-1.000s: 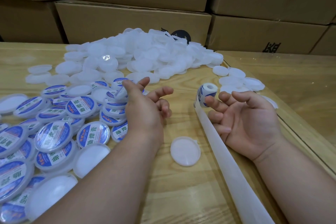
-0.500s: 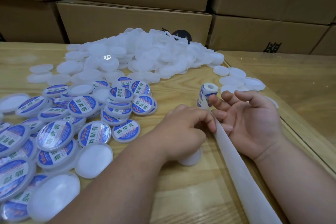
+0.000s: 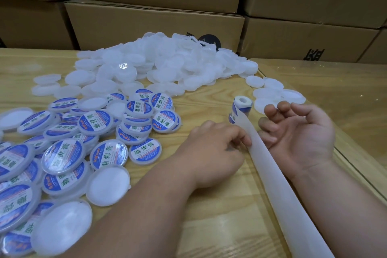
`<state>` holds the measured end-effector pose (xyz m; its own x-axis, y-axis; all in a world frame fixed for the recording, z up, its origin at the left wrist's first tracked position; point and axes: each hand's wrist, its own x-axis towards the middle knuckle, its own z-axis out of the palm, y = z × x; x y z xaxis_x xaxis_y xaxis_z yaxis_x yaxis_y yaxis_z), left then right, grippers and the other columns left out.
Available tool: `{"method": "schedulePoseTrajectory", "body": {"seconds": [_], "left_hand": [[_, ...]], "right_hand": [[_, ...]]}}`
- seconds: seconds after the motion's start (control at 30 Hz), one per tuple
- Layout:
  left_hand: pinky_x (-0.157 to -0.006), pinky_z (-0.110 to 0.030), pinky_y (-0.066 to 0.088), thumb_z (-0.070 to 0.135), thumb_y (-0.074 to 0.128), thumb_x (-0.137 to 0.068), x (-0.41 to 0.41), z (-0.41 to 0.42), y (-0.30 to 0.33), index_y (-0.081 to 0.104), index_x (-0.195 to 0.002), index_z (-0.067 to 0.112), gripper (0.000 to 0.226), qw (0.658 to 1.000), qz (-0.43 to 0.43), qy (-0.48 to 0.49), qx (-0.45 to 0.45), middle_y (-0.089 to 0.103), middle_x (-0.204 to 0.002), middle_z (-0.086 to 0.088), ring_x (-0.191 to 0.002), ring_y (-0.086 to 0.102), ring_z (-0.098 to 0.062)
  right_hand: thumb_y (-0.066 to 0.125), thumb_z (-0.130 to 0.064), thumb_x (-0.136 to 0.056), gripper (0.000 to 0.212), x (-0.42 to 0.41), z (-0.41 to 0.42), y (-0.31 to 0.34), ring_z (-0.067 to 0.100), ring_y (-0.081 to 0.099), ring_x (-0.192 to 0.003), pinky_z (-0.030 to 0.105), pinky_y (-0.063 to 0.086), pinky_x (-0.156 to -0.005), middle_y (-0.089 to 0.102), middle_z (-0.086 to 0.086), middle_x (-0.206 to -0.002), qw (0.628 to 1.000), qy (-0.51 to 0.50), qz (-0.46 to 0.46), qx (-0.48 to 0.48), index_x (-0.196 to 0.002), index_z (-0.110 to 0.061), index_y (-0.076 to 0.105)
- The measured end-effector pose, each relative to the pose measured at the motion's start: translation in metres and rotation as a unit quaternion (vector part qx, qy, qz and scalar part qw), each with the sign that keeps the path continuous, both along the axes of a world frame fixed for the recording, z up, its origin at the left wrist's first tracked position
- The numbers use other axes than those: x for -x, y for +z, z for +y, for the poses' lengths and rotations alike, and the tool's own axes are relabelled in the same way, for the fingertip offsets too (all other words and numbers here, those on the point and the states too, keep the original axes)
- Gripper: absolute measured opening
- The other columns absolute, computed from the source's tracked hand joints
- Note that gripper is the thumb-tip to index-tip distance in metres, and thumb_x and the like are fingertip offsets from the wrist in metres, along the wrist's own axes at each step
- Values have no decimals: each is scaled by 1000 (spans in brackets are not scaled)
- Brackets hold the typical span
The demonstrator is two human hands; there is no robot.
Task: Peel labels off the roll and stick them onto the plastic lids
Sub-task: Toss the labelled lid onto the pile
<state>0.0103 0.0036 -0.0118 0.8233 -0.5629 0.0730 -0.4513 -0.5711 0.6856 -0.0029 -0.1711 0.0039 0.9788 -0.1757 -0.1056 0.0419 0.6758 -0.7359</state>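
Blue-white labelled lids (image 3: pixel 144 151) reading 助焊膏, label roll (image 3: pixel 240 109), printed cartons (image 3: pixel 155 25)

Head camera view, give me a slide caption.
Left hand pinches white backing strip beside small label roll; right hand open.

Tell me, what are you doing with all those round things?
A person is sticking labels onto round white plastic lids. The left hand pinches at the edge of the long white backing strip that runs from the small label roll. The right hand lies palm up beside it. Blue-and-white labelled lids sit left; the heap of bare lids waits behind.
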Motion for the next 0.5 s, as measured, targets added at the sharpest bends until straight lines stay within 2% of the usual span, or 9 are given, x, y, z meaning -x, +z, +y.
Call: {"method": "schedulePoseTrajectory", "body": {"seconds": [0.1,0.17,0.23,0.27,0.33,0.4,0.5], "left_hand": [[-102,-25,22,42,46,-67,2,1,-2,49,-114,55,49,997,-34,-32,-57,48,-117,29,-114,33,-2],[-101,-25,21,43,49,-68,3,0,-4,47,-118,54,51,996,-55,-28,-70,45,-118,28,-115,33,-3],[-105,-27,25,37,53,-75,3,-1,-4,49,-122,50,49,997,-65,-5,-44,51,-119,25,-116,38,-5],[-107,-29,29,32,55,-79,3,-1,-4,51,-124,48,48,998,-61,12,-19,54,-117,23,-114,41,-6],[-108,-34,37,24,59,-83,2,0,-5,55,-124,45,46,998,-43,39,31,57,-113,20,-112,47,-6],[-107,-36,40,26,60,-84,3,0,-4,56,-123,44,43,997,-30,46,52,59,-114,19,-115,49,-6],[-111,-32,32,37,50,-71,6,0,-1,53,-125,47,55,999,-31,20,8,54,-121,22,-120,39,-5]], "right_hand": [[51,-21,-87,9,-3,4,-3,14,38,-47,22,27,-40,60,2,-72,993,-65,39,89,-79,-16,52],[59,-24,-80,9,-4,11,-5,14,40,-45,24,28,-40,61,1,-71,982,-82,35,169,-73,-17,59],[64,-24,-71,14,-2,15,-6,15,41,-45,25,30,-41,58,5,-66,966,-94,10,240,-57,-24,62],[67,-25,-67,14,0,16,-6,16,40,-45,25,32,-42,55,8,-65,959,-96,2,267,-54,-23,62],[69,-28,-65,13,2,18,-8,15,40,-46,26,35,-43,53,11,-66,949,-95,-12,299,-57,-22,61],[68,-28,-70,14,2,18,-9,14,43,-48,26,38,-46,57,7,-67,936,-100,-19,336,-61,-21,61],[67,-30,-74,14,2,19,-8,16,49,-56,33,42,-60,62,2,-66,917,-121,-10,380,-63,-22,64]]}}
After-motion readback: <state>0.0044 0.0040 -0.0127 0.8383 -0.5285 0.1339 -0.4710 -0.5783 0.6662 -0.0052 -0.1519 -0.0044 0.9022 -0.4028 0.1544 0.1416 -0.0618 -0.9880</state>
